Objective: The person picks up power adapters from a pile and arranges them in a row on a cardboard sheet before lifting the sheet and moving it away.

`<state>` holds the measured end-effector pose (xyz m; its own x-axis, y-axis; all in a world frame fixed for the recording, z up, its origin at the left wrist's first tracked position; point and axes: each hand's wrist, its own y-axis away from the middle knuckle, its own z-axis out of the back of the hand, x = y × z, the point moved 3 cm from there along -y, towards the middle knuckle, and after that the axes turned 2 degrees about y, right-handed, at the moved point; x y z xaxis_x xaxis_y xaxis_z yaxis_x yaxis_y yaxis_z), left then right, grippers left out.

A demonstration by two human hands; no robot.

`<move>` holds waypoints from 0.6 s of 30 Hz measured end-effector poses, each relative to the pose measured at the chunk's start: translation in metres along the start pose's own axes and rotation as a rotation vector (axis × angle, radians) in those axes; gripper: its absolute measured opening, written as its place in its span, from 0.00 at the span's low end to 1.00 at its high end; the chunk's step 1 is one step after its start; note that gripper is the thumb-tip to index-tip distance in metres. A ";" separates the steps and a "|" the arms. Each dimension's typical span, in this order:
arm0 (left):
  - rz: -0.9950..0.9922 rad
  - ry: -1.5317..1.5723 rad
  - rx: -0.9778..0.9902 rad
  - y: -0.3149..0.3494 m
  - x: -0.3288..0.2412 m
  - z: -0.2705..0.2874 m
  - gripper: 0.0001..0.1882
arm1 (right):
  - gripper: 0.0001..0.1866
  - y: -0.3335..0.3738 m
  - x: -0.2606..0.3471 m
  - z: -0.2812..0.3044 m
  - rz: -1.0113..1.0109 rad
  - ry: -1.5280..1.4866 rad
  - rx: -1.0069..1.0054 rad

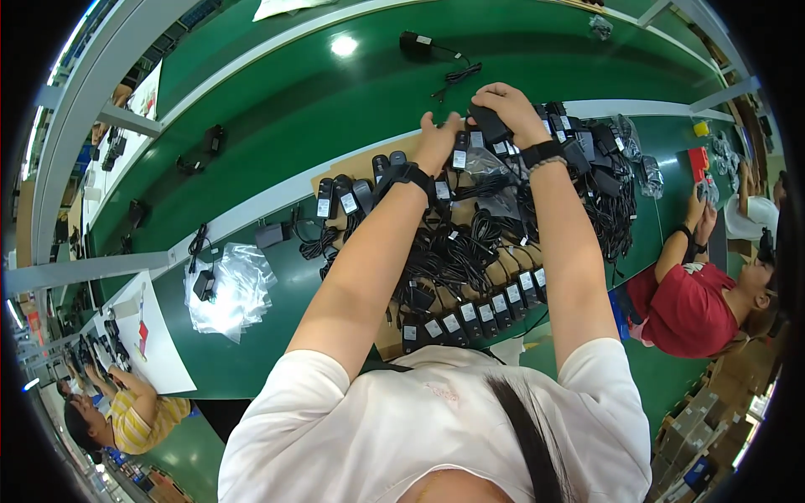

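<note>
My right hand (513, 117) is closed on a black power adapter (490, 124) at the far edge of the pile. Just left of it, my left hand (438, 144) has its fingers apart and holds nothing I can see. Right by that hand stands another black adapter (459, 158) with a white label. Below and between my forearms lies a heap of bundled black cables (453, 256), with a clear plastic bag (496, 189) among them. A row of labelled adapters (470, 320) lines the near edge of the cardboard (459, 215).
Clear plastic bags (231, 289) lie on the green table at left, a small adapter (204, 285) on them. Beyond the white rail, a corded adapter (415, 44) rests on the green belt. A co-worker in red (692, 306) sits at right, another in yellow stripes (138, 417) at left.
</note>
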<state>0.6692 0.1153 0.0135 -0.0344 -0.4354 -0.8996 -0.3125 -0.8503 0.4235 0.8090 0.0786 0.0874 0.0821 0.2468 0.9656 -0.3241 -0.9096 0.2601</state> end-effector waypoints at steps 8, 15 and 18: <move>-0.249 0.150 0.190 0.119 -0.076 0.085 0.25 | 0.15 0.094 0.057 -0.023 0.017 -0.155 0.125; -0.424 0.072 0.290 0.296 -0.045 0.117 0.46 | 0.23 0.253 0.053 -0.147 0.616 0.245 0.255; -0.490 -0.267 0.045 0.326 -0.059 0.161 0.35 | 0.41 0.271 0.050 -0.165 0.700 0.266 0.448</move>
<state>0.4161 -0.0886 0.1877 -0.1120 0.1029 -0.9884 -0.3924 -0.9184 -0.0512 0.5698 -0.1003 0.2048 -0.2383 -0.3993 0.8853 0.1885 -0.9133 -0.3612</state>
